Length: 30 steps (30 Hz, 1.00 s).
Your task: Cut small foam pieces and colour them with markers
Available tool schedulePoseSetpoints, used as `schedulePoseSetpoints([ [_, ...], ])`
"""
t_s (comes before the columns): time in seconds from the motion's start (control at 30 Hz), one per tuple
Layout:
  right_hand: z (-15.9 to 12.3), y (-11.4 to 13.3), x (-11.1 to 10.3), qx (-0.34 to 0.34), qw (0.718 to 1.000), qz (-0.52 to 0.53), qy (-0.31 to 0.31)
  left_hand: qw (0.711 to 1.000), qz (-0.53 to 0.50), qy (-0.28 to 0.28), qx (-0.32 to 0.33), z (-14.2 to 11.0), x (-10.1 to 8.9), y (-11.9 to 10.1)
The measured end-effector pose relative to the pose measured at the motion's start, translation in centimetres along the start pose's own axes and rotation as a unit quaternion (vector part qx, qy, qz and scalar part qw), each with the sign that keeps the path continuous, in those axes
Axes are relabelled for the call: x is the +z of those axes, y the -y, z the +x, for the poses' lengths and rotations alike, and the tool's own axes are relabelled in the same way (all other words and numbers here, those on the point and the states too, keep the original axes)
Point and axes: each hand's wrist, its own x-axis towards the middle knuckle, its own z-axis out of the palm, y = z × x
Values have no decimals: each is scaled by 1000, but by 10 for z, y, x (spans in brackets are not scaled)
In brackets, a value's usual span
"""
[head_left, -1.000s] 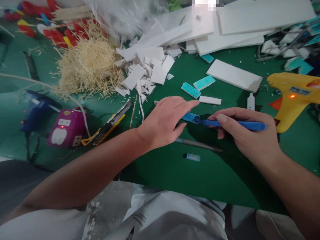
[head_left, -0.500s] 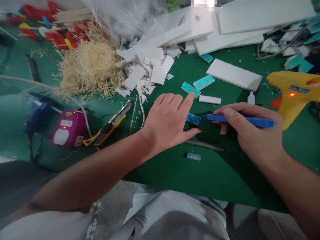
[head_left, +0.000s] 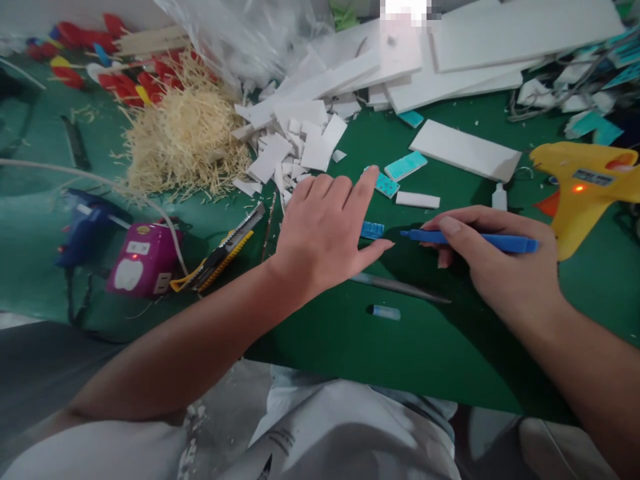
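My right hand (head_left: 500, 250) holds a blue marker pen (head_left: 470, 238), its bare tip aimed left. A short gap lies between the tip and a small blue-coloured strip (head_left: 373, 231). Palm down, my left hand (head_left: 323, 230) covers one end of this strip. Its thumb and index finger stretch apart around the strip, while the other fingertips are hidden. Below lie a tapering grey metal tool (head_left: 405, 288) and a small translucent cap-like tube (head_left: 386, 312). Beyond my hands are a turquoise dotted strip (head_left: 387, 185), another turquoise strip (head_left: 406, 165) and a plain white strip (head_left: 418, 200).
A yellow glue gun (head_left: 575, 193) and a small white bottle (head_left: 500, 197) stand at right. Left are a yellow box cutter (head_left: 223, 250), a purple power socket (head_left: 143, 260) and a blue glue gun (head_left: 85, 223). White foam scraps (head_left: 300, 133) and straw-like shavings (head_left: 190, 127) lie behind.
My left hand has shifted left and slightly up, and the small blue strip has moved with it. The marker tip, close against the strip earlier, is now apart from it.
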Motion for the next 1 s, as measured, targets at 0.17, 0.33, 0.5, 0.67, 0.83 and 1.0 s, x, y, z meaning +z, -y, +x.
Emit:
schedulePoseSetpoints([
  [0.17,0,-1,0,-5,1000,-2,6,1000,8,-7,22,-2,6,4],
  [0.33,0,0,0,-6,1000,-6,6,999,25,3,22,2,9,-4],
  [0.5,0,0,-2,-10,1000,-8,4,999,13,40,26,7,3,-8],
  [0.67,0,-4,-5,-25,999,-16,23,994,-66,37,73,1,4,5],
  [0.83,0,-5,-3,-40,999,-18,28,991,-96,36,82,0,6,10],
  [1.0,-1,-11,-2,-62,997,-19,29,984,-138,70,88,1,3,10],
])
